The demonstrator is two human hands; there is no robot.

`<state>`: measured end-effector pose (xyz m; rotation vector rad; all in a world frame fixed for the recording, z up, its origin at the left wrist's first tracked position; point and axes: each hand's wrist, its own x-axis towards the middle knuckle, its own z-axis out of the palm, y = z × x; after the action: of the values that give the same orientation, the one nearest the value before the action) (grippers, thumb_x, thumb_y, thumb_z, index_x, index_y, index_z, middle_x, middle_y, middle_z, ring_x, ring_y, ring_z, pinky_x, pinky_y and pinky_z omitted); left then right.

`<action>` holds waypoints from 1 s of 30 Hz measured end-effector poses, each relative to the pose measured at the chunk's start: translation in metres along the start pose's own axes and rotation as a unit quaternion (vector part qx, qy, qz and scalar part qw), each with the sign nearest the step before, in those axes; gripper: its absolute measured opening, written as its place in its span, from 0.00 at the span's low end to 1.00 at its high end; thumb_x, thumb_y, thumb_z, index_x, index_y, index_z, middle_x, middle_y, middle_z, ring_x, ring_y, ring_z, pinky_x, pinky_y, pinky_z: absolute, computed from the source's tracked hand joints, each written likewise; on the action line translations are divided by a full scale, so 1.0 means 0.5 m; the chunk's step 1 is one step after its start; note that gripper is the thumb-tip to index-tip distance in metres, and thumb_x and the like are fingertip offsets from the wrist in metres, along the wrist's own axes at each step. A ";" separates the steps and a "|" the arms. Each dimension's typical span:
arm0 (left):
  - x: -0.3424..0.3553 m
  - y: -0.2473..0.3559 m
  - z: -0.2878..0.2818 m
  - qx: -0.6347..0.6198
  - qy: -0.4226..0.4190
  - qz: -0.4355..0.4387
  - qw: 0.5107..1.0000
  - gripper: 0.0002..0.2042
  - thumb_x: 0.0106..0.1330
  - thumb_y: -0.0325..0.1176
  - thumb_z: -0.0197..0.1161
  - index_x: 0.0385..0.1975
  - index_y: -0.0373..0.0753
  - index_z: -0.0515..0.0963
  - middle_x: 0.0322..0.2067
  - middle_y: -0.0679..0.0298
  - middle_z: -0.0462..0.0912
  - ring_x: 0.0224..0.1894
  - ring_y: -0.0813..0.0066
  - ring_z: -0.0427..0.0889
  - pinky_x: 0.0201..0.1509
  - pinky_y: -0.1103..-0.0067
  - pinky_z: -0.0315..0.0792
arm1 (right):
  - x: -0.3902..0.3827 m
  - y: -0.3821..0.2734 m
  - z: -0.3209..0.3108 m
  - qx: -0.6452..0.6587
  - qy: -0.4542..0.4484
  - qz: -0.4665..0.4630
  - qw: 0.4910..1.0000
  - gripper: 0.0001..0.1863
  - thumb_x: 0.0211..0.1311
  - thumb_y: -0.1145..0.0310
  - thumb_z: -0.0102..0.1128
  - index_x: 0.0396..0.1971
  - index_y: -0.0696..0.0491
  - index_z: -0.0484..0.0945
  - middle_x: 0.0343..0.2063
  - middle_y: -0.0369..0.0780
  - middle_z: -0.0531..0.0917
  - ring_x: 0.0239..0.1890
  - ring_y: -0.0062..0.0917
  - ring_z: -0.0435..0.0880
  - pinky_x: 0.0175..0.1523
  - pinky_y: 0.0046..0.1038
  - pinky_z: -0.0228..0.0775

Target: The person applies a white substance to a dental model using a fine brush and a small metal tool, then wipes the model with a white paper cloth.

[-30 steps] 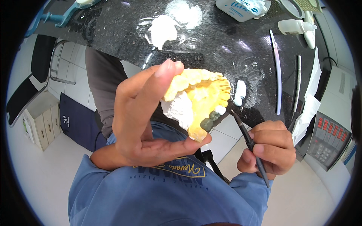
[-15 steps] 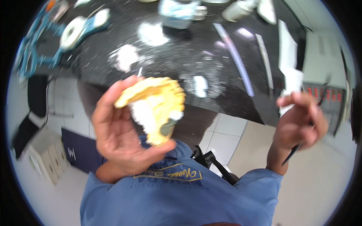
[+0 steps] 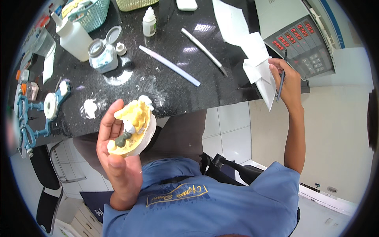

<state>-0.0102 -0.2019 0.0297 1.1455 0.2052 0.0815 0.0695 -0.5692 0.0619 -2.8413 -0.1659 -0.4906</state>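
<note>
While your left hand (image 3: pixel 118 158) cradles the yellow dental cast (image 3: pixel 132 128) on its white base, fingers curled round it, just off the desk's (image 3: pixel 130 85) near edge, your right hand (image 3: pixel 286 81) pinches a thin dark tool (image 3: pixel 281 81) against the white paper (image 3: pixel 258 71) hanging over the desk's right corner, beside the grey machine (image 3: pixel 292 31) with red digits.

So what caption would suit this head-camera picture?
Left hand cradles a yellow dental cast; right hand, holding a thin tool, reaches white paper.
</note>
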 end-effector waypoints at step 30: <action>-0.002 0.022 -0.033 -0.155 -0.134 -0.087 0.975 0.44 0.60 0.62 0.56 0.59 0.23 0.55 0.56 0.46 0.67 0.60 0.63 0.69 0.66 0.69 0.61 | 0.054 -0.087 0.028 0.107 0.162 0.050 0.980 0.06 0.60 0.71 0.60 0.31 0.59 0.78 0.25 0.34 0.80 0.29 0.14 0.76 0.36 0.18 0.68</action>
<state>-0.0140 -0.1827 0.0332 0.8129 0.0496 -0.1911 0.0924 -0.5217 0.0685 -2.5053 -0.0121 -0.8468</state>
